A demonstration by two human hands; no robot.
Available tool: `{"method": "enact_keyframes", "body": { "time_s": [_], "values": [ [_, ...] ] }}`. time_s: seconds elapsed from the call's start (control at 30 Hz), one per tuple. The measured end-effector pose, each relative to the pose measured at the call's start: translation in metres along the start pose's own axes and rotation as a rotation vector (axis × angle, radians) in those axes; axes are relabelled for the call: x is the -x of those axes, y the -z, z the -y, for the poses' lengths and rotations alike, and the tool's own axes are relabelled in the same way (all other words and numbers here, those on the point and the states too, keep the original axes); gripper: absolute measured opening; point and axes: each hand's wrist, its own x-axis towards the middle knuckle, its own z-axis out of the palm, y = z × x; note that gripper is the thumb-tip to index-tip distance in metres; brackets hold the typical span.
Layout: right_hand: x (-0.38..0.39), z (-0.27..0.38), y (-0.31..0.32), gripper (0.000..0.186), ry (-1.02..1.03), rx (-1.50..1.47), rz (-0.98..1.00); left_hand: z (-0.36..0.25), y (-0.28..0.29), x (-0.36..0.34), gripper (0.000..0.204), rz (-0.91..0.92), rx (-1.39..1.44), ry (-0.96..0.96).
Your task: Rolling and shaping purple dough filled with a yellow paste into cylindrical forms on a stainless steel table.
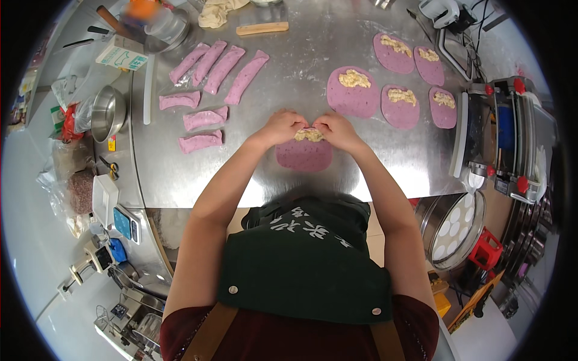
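A flat purple dough piece [304, 157] lies in front of me on the steel table, with a strip of crumbly yellowish filling [310, 136] along its far side. My left hand [285, 126] and my right hand [337, 130] meet at its far edge, fingers closed on the dough there. To the right rest several flat purple dough rounds [342, 101], each topped with filling near its far end. On the left lie several rolled purple dough pieces [224, 70], some long and some short.
The steel table [253, 171] is dusted with flour in places. Beyond stands a wooden-handled scraper [262, 28] beside pale dough [220, 12]. A metal bowl [108, 114], scissors [109, 168] and a scale [126, 224] are at left. A round steamer [454, 228] stands lower right, near a rolling machine [512, 135].
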Motion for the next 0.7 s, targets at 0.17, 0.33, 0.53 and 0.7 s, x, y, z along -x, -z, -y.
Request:
{"method": "enact_keyframes", "body": {
  "time_s": [0.17,0.33,0.53,0.7],
  "values": [
    [0.010,0.004,0.005,0.009,0.173,0.014,-0.105,0.001,0.003,0.011,0.017,-0.019,0.025,-0.069],
    [0.029,0.007,0.000,0.008,0.321,0.149,-0.207,-0.008,0.003,0.033,0.016,-0.160,-0.128,-0.237],
    [0.037,0.016,-0.004,0.017,0.323,0.257,-0.270,-0.022,0.001,0.047,0.025,-0.284,-0.219,-0.253],
    [0.023,0.016,-0.008,0.020,0.301,0.238,-0.244,-0.015,-0.001,0.027,0.027,-0.272,-0.127,-0.193]
  ]
}}
